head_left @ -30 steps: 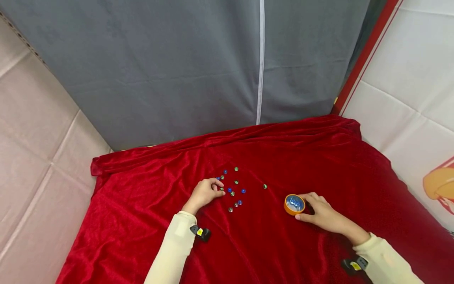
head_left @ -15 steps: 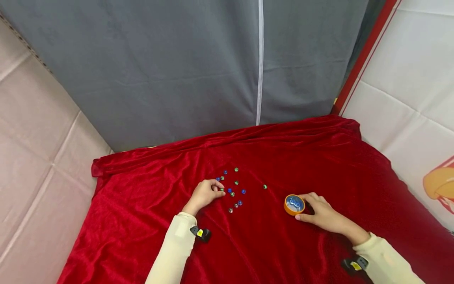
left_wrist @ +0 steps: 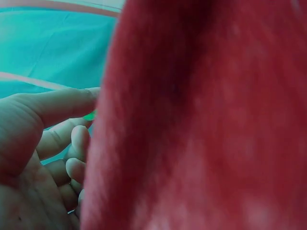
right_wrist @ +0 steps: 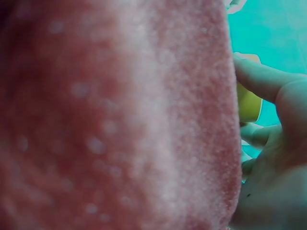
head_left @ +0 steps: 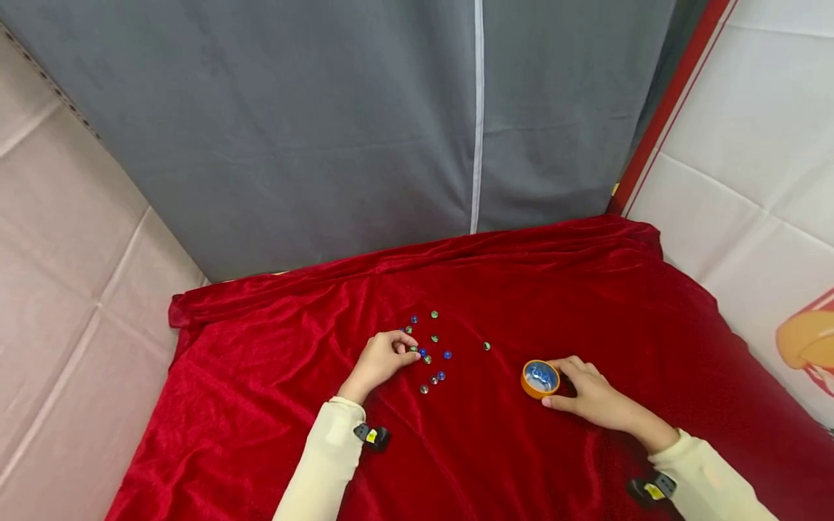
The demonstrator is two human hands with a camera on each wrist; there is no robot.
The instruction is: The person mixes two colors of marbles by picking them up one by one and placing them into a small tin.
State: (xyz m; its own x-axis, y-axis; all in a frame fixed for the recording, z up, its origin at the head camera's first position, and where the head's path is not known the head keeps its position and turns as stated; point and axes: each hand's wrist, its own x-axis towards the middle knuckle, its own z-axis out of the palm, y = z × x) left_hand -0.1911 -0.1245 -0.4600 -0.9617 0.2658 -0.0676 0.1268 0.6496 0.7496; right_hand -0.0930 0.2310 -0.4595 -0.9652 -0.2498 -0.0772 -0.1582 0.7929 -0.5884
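"How's the left grip [head_left: 383, 359]?"

"Narrow: thumb and finger pinch a green marble [head_left: 413, 349], a blue marble [head_left: 423, 352] just to its right."

"And the orange tub [head_left: 534, 392]?"

"Well to its right, held in the right grip [head_left: 591, 396]."

"Any change?"

"Left grip and green marble have shifted slightly rightward."

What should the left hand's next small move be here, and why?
Probably lift the green marble gently upward: the left hand has its thumb and finger around it, and a blue marble lies close beside it, so a sideways move could nudge that one. The right hand holds the orange container.
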